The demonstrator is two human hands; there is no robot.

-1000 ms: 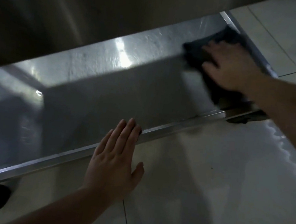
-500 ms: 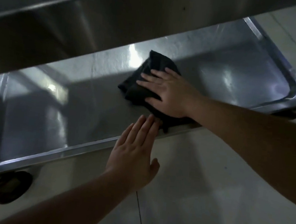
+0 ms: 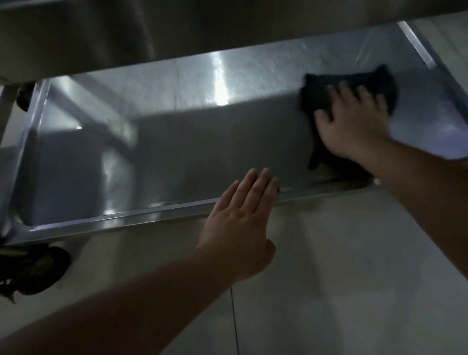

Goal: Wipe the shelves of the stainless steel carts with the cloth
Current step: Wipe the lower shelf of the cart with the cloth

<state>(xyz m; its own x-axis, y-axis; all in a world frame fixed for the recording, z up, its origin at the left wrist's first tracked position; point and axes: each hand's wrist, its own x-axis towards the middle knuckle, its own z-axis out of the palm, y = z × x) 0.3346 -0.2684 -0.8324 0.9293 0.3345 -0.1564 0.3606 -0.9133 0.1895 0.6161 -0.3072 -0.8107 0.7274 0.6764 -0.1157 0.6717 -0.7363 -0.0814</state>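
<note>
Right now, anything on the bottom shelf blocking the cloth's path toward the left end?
Nothing visible. The right hand presses the cloth flat near the right end; the bottom shelf leftward is bare. The left hand only touches the front rim.

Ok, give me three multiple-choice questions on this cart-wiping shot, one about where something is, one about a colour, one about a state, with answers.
1. Where on the bottom shelf is the cloth?
A. right part
B. far left corner
C. on the floor

2. What colour is the cloth?
A. white
B. black
C. yellow

3. How is the left hand placed?
A. gripping the cloth
B. flat, fingertips at the shelf's front rim
C. clenched in a fist

Answers:
1 A, it lies near the shelf's right end.
2 B, it looks black against the steel.
3 B, the palm is open, while the right hand presses the cloth.
</note>
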